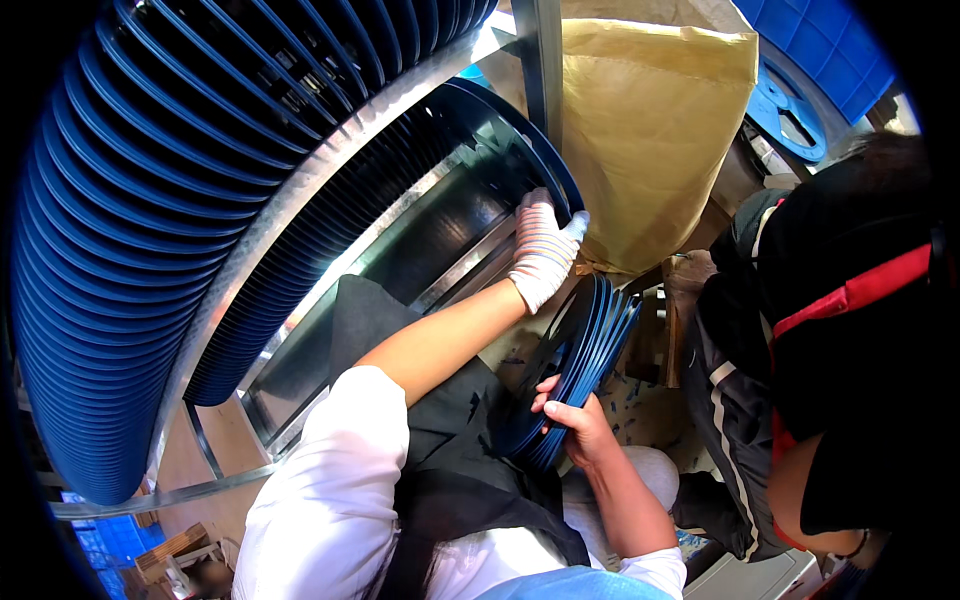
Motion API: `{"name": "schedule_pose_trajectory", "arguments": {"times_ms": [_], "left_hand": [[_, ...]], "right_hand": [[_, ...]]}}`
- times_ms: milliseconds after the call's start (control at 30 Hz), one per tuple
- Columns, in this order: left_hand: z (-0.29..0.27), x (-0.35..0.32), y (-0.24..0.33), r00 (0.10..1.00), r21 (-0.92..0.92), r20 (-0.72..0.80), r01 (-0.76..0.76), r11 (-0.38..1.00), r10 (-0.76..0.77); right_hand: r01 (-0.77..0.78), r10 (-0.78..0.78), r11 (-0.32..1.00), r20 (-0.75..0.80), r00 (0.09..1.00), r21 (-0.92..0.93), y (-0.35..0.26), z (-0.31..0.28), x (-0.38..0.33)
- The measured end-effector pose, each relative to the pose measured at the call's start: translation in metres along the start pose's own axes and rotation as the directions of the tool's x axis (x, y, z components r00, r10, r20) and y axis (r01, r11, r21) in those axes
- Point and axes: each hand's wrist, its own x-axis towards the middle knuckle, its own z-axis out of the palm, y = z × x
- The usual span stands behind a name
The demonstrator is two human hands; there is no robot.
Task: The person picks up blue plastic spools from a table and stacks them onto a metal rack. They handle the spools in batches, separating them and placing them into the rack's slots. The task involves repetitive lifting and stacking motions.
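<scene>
Left hand [545, 250]: wears a striped knit glove and is raised to the rim of a dark blue reel [520, 135] that stands on edge at the near end of the lower row of reels [330, 230] in the metal rack [290, 200]. The gloved fingers are curled over that rim, grasping it.

Right hand [578, 425]: bare, positioned below the left hand, over the person's lap. Its fingers are clenched around the lower edge of a stack of dark blue reels [580, 350], with the thumb on the near face. The stack is held on edge, tilted, just beside the black apron [450, 440].

The upper row of blue reels [140, 230] fills the top shelf of the rack, each reel on edge and close to the next.

A tan paper sack [650, 130] stands upright behind the hands. A 2nd person in dark clothing [830, 330] sits to the right, well apart from both hands. A single blue reel [790, 115] lies near the sack.
</scene>
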Motion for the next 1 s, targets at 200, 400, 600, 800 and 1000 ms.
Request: {"name": "schedule_pose_trajectory", "arguments": {"times_ms": [200,400,600,800,1000], "left_hand": [[-0.023,0.055,-0.006,0.978,-0.055,0.047,0.205,0.977,-0.202],[-0.05,0.104,-0.06,0.731,-0.745,0.386,0.607,0.277,-0.563],[-0.036,0.11,-0.085,0.58,-0.807,0.43,0.591,-0.007,-0.692],[-0.032,0.103,-0.082,0.603,-0.799,0.445,0.601,0.011,-0.662],[-0.044,0.057,-0.075,0.756,-0.311,0.062,0.635,0.707,-0.651]], "right_hand": [[0.019,-0.019,0.999,0.018,1.0,0.029,0.003,-0.003,-0.005],[0.022,-0.022,1.0,0.018,1.0,0.002,0.007,-0.006,-0.013],[0.005,-0.005,1.0,0.009,1.0,-0.006,0.011,-0.01,-0.02],[0.008,-0.007,0.999,0.033,0.999,-0.051,0.009,-0.011,-0.029],[0.043,-0.04,0.996,0.046,0.998,-0.074,-0.003,-0.007,-0.028]]}}
